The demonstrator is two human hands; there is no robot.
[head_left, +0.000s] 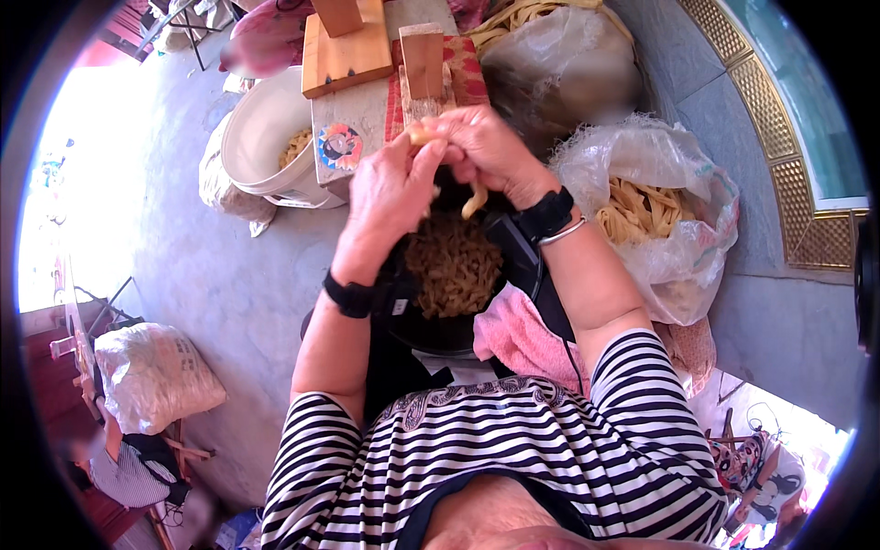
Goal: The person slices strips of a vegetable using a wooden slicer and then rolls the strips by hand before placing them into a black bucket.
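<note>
So the yellow strip [422, 135] was right at the fingertips, bridging both hands. Thumb and fingers of the left hand [392, 183] were pinched on it, and the right hand [486, 142] had its fingers bunched and clamped on it too, though the folded knuckles hid the exact grip.

My guess on handling: next to no weight, bendy and a bit leathery, not very slippery, though it could've torn if yanked. I'd have gone for a thumb-and-fingertip pinch close to either side of the bare bit, not the dangly tail.

The short stretch showing between the fingertips ran roughly side to side, left hand to right. A loose end [475, 202] hung under the right fingers, long axis pointing down toward the wearer with a slight curl to the left. Couldn't tell if it was the same strip.

Just beyond the fingertips stood a wooden block [423, 66]. Below the fingers sat a pile of twisted pieces [454, 275]. Farther out, right of the fingers, was a plastic bag [701, 197] of longer strips [634, 213]; off left, a white bucket [258, 137].
</note>
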